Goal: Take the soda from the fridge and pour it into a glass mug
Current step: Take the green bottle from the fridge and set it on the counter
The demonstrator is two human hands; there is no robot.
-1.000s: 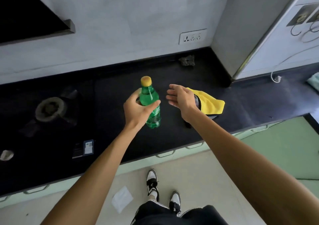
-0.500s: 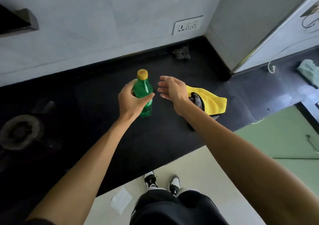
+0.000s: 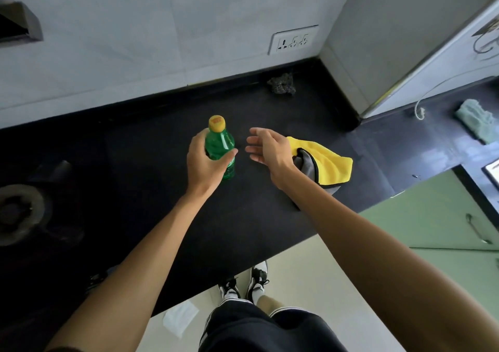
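Observation:
A green soda bottle (image 3: 219,146) with a yellow cap stands upright over the black counter (image 3: 151,195). My left hand (image 3: 204,166) grips the bottle around its body, thumb on the right side. My right hand (image 3: 268,149) hovers just right of the bottle with fingers spread and relaxed, holding nothing and apart from the bottle. No glass mug is in view.
A yellow and grey cloth (image 3: 324,164) lies behind my right wrist. A dark scrubber (image 3: 282,84) sits at the back wall under a wall socket (image 3: 293,40). A stove burner (image 3: 19,214) is at the left. A pale green cloth (image 3: 476,118) lies far right.
The view has shifted slightly; both hands and the bottle keep nearly the same pose, with my right hand still open beside the bottle.

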